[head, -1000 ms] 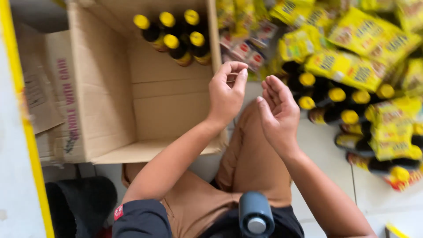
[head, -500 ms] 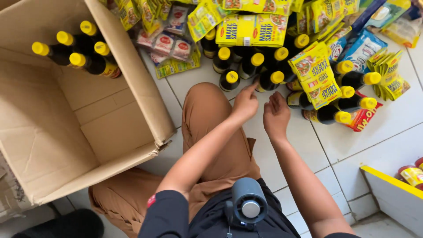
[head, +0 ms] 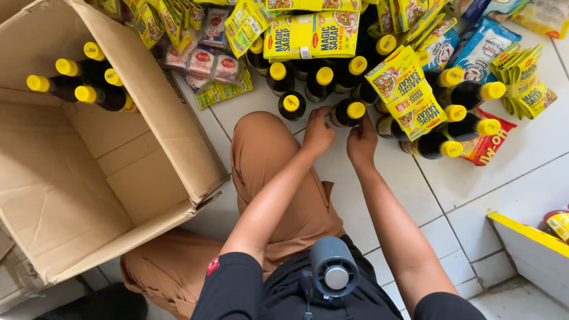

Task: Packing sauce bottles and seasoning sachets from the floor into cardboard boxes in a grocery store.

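The floor is white glazed tile (head: 474, 178) with grey grout lines, and goods are spread across its far half. A large open brown cardboard box (head: 89, 178) stands at 9 o'clock of the seated person; four dark glass bottles with yellow caps (head: 83, 80) lie in its far corner. At 12 o'clock a cluster of matching dark bottles with yellow screw caps (head: 323, 77) stands or lies on the tile, overlaid by yellow foil seasoning sachets (head: 311, 35). At 2 o'clock further bottles (head: 468, 95) lie on their sides beside a blue-and-white plastic pouch (head: 489, 44) and a red packet (head: 492, 148). A yellow-edged white shelf (head: 527, 237) sits at 4 o'clock.

The left hand (head: 318, 131) is curled narrow, fingertips at the base of one dark bottle with yellow cap (head: 348, 112) lying just past the bent knee in tan trousers (head: 267, 154). The right hand (head: 362, 142) is likewise curled, touching the same bottle from the 3 o'clock side. Whether either hand fully clamps the bottle cannot be determined. A small grey round device (head: 335, 274) hangs at the chest.
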